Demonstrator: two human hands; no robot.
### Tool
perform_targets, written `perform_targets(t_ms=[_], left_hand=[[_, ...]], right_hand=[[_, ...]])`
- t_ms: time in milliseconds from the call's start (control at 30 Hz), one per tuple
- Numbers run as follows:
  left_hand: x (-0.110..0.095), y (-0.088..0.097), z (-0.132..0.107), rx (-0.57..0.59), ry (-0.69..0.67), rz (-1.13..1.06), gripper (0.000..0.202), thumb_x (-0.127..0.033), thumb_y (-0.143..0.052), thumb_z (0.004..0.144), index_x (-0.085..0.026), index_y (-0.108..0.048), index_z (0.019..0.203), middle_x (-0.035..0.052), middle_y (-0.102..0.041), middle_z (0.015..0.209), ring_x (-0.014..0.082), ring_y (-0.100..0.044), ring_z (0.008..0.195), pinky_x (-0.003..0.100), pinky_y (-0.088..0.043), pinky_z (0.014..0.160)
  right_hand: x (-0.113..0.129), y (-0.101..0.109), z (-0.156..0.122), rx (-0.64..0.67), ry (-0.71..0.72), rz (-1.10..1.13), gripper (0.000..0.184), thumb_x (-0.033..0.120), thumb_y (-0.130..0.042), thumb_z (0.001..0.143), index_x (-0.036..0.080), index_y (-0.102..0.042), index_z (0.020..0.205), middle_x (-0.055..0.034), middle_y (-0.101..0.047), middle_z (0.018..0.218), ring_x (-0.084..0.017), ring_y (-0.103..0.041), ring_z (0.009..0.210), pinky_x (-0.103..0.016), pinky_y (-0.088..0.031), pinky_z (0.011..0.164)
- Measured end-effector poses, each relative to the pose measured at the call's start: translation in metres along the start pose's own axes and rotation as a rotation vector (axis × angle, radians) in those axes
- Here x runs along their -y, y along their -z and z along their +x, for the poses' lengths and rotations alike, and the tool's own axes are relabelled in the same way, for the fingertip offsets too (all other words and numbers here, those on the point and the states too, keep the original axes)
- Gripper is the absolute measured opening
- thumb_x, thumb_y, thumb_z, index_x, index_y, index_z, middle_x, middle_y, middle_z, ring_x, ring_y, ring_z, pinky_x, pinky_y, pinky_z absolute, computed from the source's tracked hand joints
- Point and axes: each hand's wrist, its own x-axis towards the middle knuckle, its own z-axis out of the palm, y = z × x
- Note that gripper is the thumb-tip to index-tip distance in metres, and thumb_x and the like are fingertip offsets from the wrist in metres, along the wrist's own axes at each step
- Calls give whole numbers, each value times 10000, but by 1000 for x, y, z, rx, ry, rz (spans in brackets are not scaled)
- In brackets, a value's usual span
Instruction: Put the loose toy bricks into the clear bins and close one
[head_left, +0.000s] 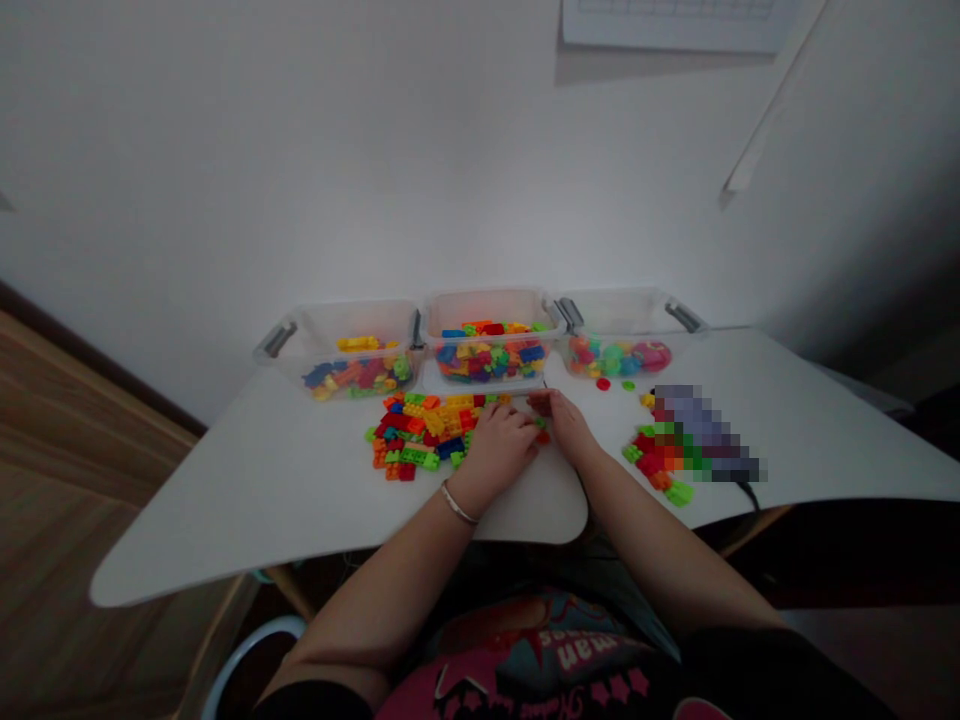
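My left hand [504,442], with a light bracelet at its wrist, lies palm down at the right side of a pile of toy building blocks [420,430]. Its fingers are stretched forward and slightly curved over the edge of the pile. Opposite it, my right hand [564,418] stands on its edge, palm turned left and fingers extended. Between the two hands a small red piece [544,437] and a bit of green show on the table. I see nothing gripped in either hand, though the left palm is hidden.
Along the wall stand three clear bins: left [337,385] and middle [491,345] with blocks, right [619,340] with rounder colourful pieces. A red disc [603,384] and green disc [628,386] lie before them. More blocks [656,462] sit right, beside a pixelated object [705,435] with a cable.
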Motion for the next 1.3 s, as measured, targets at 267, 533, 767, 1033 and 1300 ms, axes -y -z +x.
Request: perform_targets(t_ms=[267, 533, 767, 1033, 1300], left_hand=[[10, -6, 1, -65, 94, 130, 156, -211, -556, 890, -200, -705, 847, 60, -713, 900, 244, -586, 977, 461, -402, 957], [1, -19, 1, -62, -51, 136, 365, -195, -413, 966, -236, -550, 1301, 49, -606, 1314, 226, -525, 1194, 488, -304, 1111], [8, -21, 0, 10, -80, 138, 316, -214, -431, 966, -261, -609, 1223, 37, -644, 1256, 220, -561, 1125, 519, -304, 1103], [11, -19, 3, 7, 20, 102, 202, -210, -521, 928, -255, -686, 1037, 29, -702, 1042, 205, -599, 1021, 467, -371, 1035], [11, -18, 0, -96, 40, 52, 214, -190, -528, 915, -253, -676, 1055, 20, -714, 998, 212, -610, 985, 546, -275, 1113]], right_hand=[[2, -2, 0, -10, -18, 22, 634, 730, -289, 844, 207, -637, 926, -112, -707, 922, -227, -657, 880, -411, -525, 839], [0, 2, 1, 4, -3, 23, 658, 769, -264, 839, 228, -629, 925, -106, -702, 935, -230, -659, 877, -413, -535, 854], [-1, -1, 1, -39, -7, 33, 712, 801, -266, 814, 204, -638, 923, -106, -704, 895, -224, -648, 834, -416, -540, 813], [0, -1, 0, -17, -7, 4, 747, 823, -246, 802, 201, -633, 948, -131, -705, 938, -239, -644, 864, -434, -528, 835], [6, 2, -2, 8, -17, -17, 710, 782, -242, 838, 205, -637, 960, -113, -705, 954, -227, -640, 873, -414, -523, 831]])
